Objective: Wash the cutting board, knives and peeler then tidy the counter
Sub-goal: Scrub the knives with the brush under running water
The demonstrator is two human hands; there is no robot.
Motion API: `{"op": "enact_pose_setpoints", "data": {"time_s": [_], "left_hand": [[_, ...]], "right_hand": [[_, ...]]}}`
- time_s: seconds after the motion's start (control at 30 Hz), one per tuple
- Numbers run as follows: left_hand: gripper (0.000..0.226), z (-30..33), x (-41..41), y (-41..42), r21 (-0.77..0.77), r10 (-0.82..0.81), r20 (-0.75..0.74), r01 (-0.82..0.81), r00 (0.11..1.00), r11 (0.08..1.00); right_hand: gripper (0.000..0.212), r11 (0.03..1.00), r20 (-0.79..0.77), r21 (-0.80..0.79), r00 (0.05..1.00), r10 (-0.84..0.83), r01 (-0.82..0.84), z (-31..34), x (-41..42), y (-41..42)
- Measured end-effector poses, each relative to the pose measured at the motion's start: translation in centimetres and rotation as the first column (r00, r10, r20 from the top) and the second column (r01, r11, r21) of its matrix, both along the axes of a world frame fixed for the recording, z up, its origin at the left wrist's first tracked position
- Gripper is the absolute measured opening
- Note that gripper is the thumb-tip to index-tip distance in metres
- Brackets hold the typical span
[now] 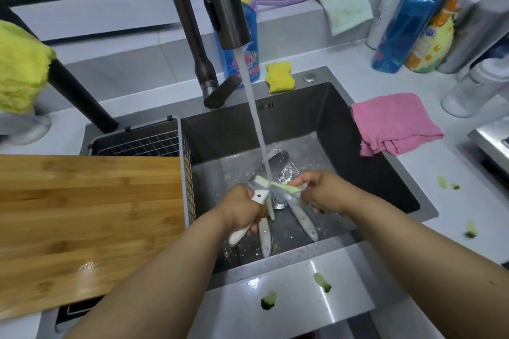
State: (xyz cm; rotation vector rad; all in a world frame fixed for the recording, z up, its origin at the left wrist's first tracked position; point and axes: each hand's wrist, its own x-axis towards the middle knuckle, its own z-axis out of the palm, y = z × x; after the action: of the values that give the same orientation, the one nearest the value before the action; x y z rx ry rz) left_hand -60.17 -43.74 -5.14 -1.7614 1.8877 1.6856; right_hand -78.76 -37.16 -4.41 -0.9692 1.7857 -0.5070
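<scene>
Board (91, 217) lies far left, bridging counter and sink rack, wet patch near its front edge; stiff, likely heavy, best lifted by both long edges. Left hand (242, 208) grips a white handle (242, 231) low in the sink (380, 173). Tap stream (253, 118) falls between the hands onto a pale green strip (283, 186); tool or peel, cannot tell. Two knives (304, 219) lie on the sink floor, handles toward the person: wet, slippery, sharp, take by handles only. Right hand (321, 191) pinches the strip's other end. Peels (322, 282) dot the counter. Pink cloth (394, 124) sits right of the sink.
</scene>
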Motion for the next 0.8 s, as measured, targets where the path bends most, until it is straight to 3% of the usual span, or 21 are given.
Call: {"op": "enact_pose_setpoints", "data": {"time_s": [0.07, 0.17, 0.3, 0.33, 0.43, 0.5, 0.63, 0.8], "left_hand": [[0.022, -0.1, -0.1, -0.2, -0.008, -0.007, 0.004, 0.007, 1.000, 1.000], [0.026, -0.1, -0.3, -0.2, -0.040, -0.050, 0.022, 0.051, 0.999, 0.998], [0.031, -0.1, -0.4, -0.2, -0.086, -0.040, 0.008, 0.040, 0.999, 0.996], [0.030, 0.0, -0.5, -0.1, -0.093, -0.026, -0.004, 0.025, 1.000, 0.995], [0.022, 0.1, -0.6, 0.0, -0.136, -0.020, 0.016, 0.022, 1.000, 0.990], [0.012, 0.4, -0.6, -0.1, -0.154, -0.057, 0.071, 0.067, 0.996, 0.986], [0.013, 0.9, -0.2, -0.4, -0.086, -0.030, 0.082, 0.037, 0.996, 0.996], [0.030, 1.6, 0.3, 0.5, 0.137, 0.266, -0.162, -0.246, 0.950, 0.960]], "right_hand": [[0.027, 0.999, 0.009, 0.002, 0.999, -0.039, 0.039, -0.3, -0.1, -0.2], [0.021, 0.993, -0.218, -0.058, 0.970, -0.111, 0.101, -0.9, -1.0, -0.7], [0.027, 1.000, 0.041, 0.030, 0.999, -0.009, 0.008, 0.1, -0.5, -0.1], [0.026, 0.999, 0.031, 0.038, 0.999, 0.007, -0.008, 0.1, -0.4, -0.1], [0.023, 0.995, -0.235, -0.052, 0.968, -0.092, 0.081, -0.9, -1.3, -0.5], [0.024, 0.981, -0.303, -0.128, 0.936, -0.178, 0.145, -0.8, -1.9, -0.4], [0.022, 0.952, -0.207, -0.249, 0.950, -0.233, 0.179, -0.6, -1.6, 0.4], [0.023, 0.963, -0.134, -0.225, 0.974, -0.183, 0.150, -0.8, -0.3, 1.6]]}}
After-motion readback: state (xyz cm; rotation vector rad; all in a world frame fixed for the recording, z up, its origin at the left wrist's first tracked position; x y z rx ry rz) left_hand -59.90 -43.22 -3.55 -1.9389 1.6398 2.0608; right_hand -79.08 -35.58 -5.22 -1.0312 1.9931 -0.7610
